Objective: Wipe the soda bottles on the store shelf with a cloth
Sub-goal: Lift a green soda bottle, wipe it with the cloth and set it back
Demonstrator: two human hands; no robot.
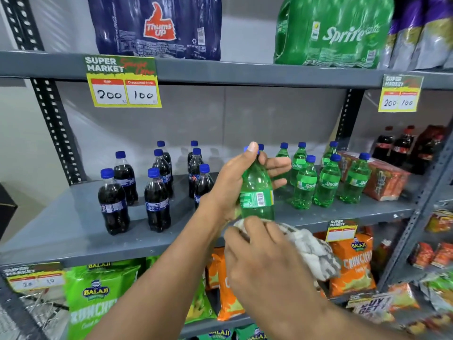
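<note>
The person's left hand (235, 182) is closed around the neck and shoulder of a green Sprite bottle (256, 192), thumb up by its blue cap, holding it upright and lifted in front of the grey middle shelf (73, 231). The right hand (264, 266) is closed on a bunched white-and-grey cloth (311, 251), which sits right at the bottle's base, so the wiping of this one bottle appears to be in progress at its lower end. On the shelf the other green Sprite bottles (328, 182) stand in a group to the right, and the dark cola bottles (157, 187) stand in a group to the left. Nothing visible tells which of these have already been wiped; no dust or streaks can be made out. As a judgement, the job is somewhere midway at best, with many bottles possibly left.
</note>
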